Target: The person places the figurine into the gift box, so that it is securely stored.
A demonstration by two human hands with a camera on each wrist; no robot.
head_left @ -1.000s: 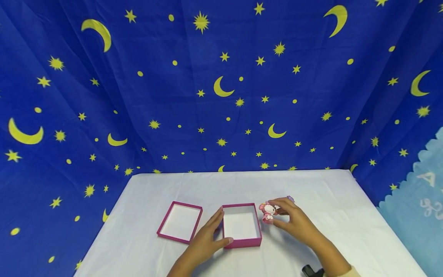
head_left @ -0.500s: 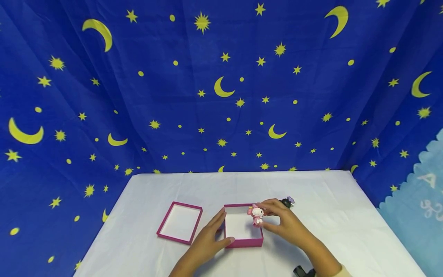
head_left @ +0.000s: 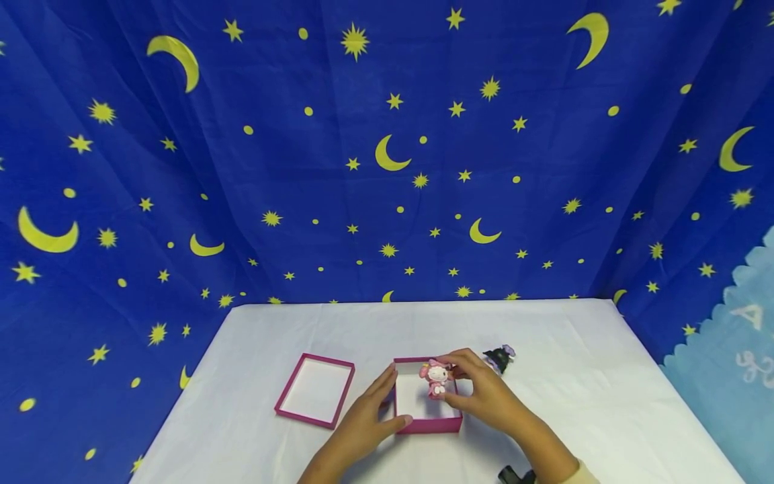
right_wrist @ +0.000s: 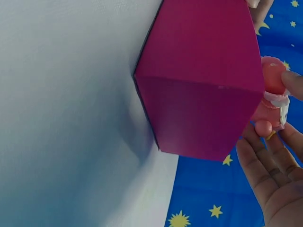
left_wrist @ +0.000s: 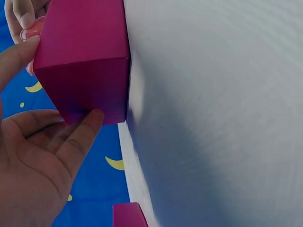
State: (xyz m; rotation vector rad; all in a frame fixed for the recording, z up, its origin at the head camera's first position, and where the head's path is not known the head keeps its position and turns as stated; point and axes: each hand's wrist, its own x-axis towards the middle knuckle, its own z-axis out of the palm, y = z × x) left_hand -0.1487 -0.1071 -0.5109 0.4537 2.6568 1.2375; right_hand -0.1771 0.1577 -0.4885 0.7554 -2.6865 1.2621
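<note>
My left hand (head_left: 365, 417) rests against the left side of a magenta open-topped box (head_left: 429, 425) with a white inside. Its fingers lie fairly straight, the thumb at the front corner. In the left wrist view one fingertip touches the box's side wall (left_wrist: 90, 90). My right hand (head_left: 486, 396) pinches a small pink-and-white cartoon figurine (head_left: 437, 380) between thumb and fingers, upright, over the right part of the box opening. The right wrist view shows the figurine's back (right_wrist: 273, 78) just past the box rim, partly hidden by the box.
A matching shallow lid (head_left: 317, 390) lies inside-up left of the box. Behind my right hand, a black-and-purple figurine (head_left: 498, 356) rests on the white tablecloth (head_left: 568, 376). A blue star-and-moon curtain (head_left: 326, 168) hangs behind the table. A black device (head_left: 514, 474) shows at my right wrist.
My right hand has carried the pink figurine leftward from beside the box to over its opening, uncovering more of the black-and-purple figurine. The box and left hand have shifted slightly right.
</note>
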